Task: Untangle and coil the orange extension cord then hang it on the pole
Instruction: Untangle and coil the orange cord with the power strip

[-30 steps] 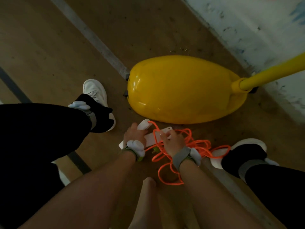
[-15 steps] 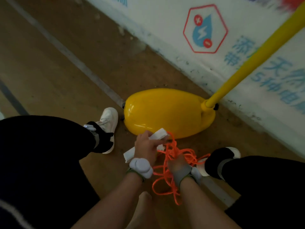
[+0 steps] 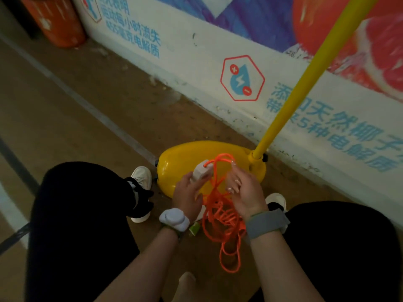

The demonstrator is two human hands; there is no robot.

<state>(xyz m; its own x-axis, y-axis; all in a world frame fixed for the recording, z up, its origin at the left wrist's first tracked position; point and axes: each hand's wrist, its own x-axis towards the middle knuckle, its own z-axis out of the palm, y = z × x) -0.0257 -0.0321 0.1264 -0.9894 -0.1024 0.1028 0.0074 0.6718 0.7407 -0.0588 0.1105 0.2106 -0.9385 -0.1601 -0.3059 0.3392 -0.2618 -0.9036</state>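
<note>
The orange extension cord (image 3: 220, 216) hangs in a tangled bunch between my hands, its lowest loops dangling toward the floor. My left hand (image 3: 187, 194) grips the cord's white socket block (image 3: 201, 172), which points up and away from me. My right hand (image 3: 242, 190) is beside it, fingers partly spread, with strands of the cord running across them. The yellow pole (image 3: 314, 77) rises slanting to the upper right from its rounded yellow base (image 3: 174, 160), just beyond my hands.
A printed wall banner (image 3: 239, 83) runs behind the pole. An orange bin (image 3: 57, 22) stands at the top left. My shoes (image 3: 141, 177) and black-clad legs flank the cord on the brown floor, which has grey painted lines (image 3: 87, 105).
Both hands have lifted the socket block and cord up off the floor. The view has tilted upward, showing more of the pole and the wall.
</note>
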